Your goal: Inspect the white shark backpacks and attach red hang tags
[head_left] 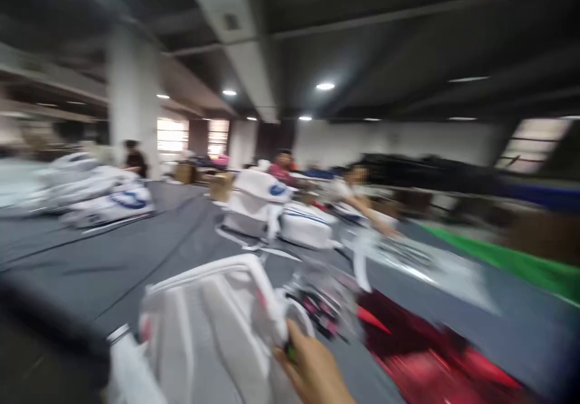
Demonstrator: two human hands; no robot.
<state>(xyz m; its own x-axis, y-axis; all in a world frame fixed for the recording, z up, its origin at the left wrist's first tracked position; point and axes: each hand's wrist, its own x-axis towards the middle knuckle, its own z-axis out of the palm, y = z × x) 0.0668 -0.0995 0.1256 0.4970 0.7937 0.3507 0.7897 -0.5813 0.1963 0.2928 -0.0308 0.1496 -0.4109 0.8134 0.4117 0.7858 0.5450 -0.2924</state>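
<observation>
A dark ceiling (408, 48) fills the top, crossed by a pale beam (247, 60) at upper centre and dotted with bright lamps (325, 86). A white column (135, 90) stands upper left; just right of it, 2 lit windows (173, 134). A whitish wall (430, 144) runs behind right of centre. The grey tabletop (176, 235) spans the middle, motion-blurred.

white bag (212, 331), pale-edged, slightly tilted

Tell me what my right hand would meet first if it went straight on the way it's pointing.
Most likely the white bag: your right hand points up and left in the picture, at the bag's right side. Motion blur leaves the exact depth unclear.
</observation>
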